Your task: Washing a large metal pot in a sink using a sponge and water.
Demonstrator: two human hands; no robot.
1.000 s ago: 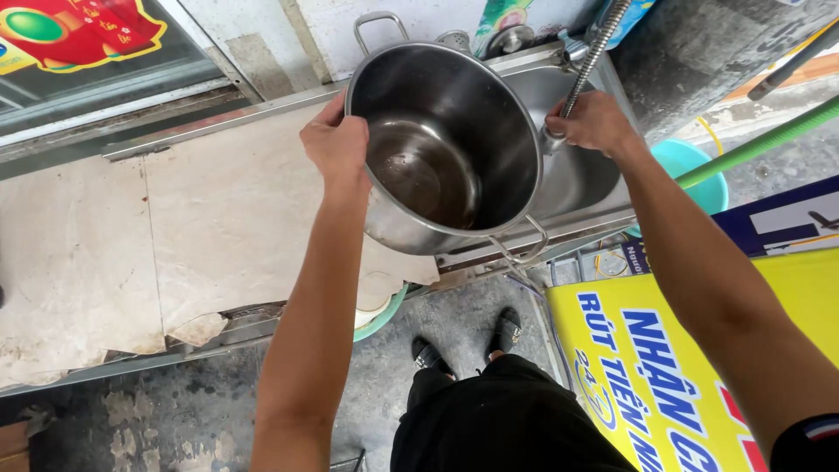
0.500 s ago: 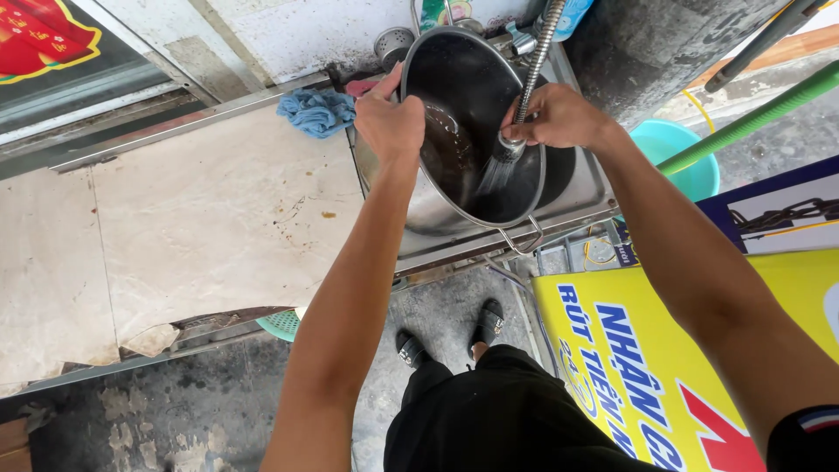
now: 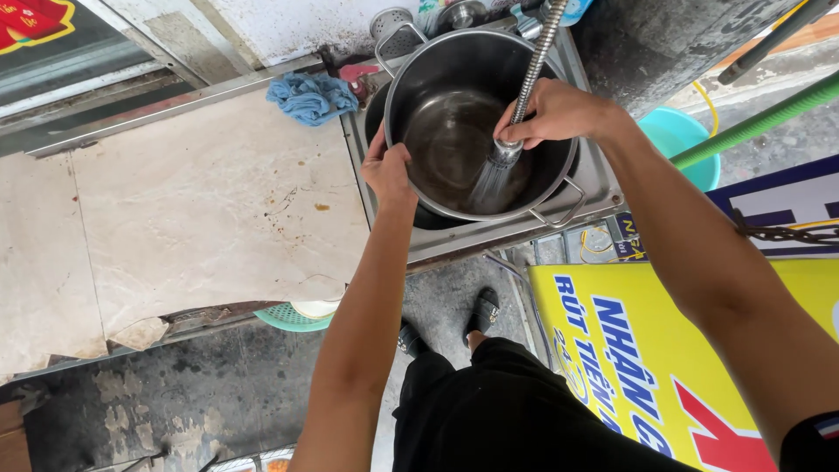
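A large steel pot [image 3: 454, 70] with two handles sits upright in the steel sink [image 3: 603, 188]. My left hand [image 3: 389, 170] grips the pot's near-left rim. My right hand [image 3: 555, 114] holds the head of a flexible metal spray hose [image 3: 535, 65] over the pot's mouth. Water streams from the nozzle onto the pot's inner bottom.
A blue rag [image 3: 310, 96] lies on the pale stone counter [image 3: 192, 218] left of the sink. A teal bucket [image 3: 677, 140] and a green pipe [image 3: 756, 122] are to the right. A yellow signboard [image 3: 629, 350] leans by my legs. A green basket [image 3: 293, 319] shows under the counter.
The pot went from tilted toward me to upright in the sink. My right hand brought the spray head over the pot, and water now runs into it.
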